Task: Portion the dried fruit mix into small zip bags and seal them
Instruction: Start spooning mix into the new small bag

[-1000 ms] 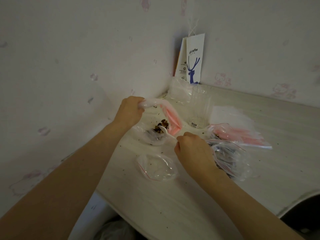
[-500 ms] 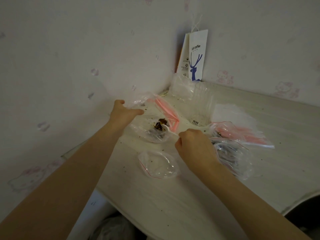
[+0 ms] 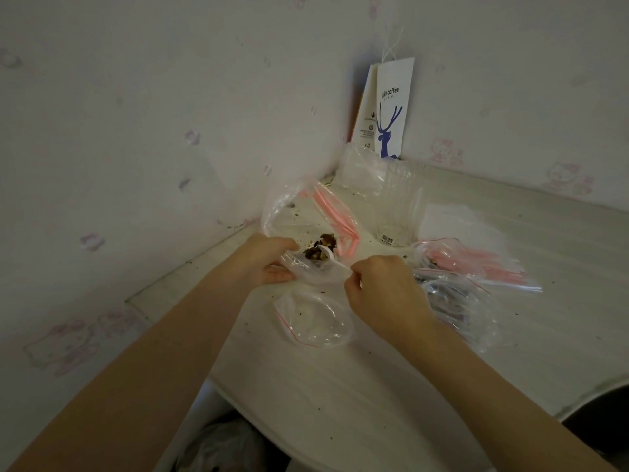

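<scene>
Clear plastic crinkles under my left hand (image 3: 269, 258), which pinches the rim of a small zip bag (image 3: 315, 269) on the table (image 3: 374, 386). At its 1 o'clock, dried fruit mix (image 3: 320, 250) sits heaped on a white spoon (image 3: 332, 258) that my right hand (image 3: 381, 287) grips by the handle. I judge I'm mid-scoop; next I should tip it in, then seal.

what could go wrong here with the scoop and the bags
1. The white spoon in the right hand is heaped with dried fruit; bits could fall onto the table, already littered with crumbs.
2. The left hand holds only one edge of the floppy bag, so its mouth may sag shut.
</scene>
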